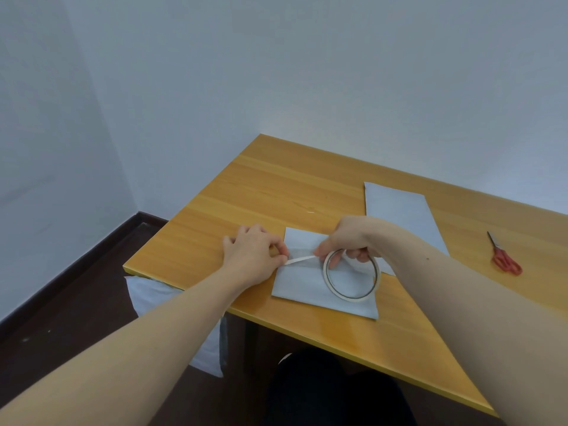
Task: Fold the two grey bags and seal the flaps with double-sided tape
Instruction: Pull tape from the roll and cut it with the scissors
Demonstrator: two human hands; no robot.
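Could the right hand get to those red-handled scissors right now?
Probably not at once: the right hand grips the white tape roll. The red-handled scissors lie unobstructed on the wooden table.

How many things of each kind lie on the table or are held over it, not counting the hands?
Grey bags: 2, near bag and far bag
Tape rolls: 1, tape roll
Scissors: 1, red scissors
Total: 4

Showing glossy varnished wood on worktop (276, 186); matt smooth grey bags (307, 287); red plastic handles, metal blades on scissors (504, 256).
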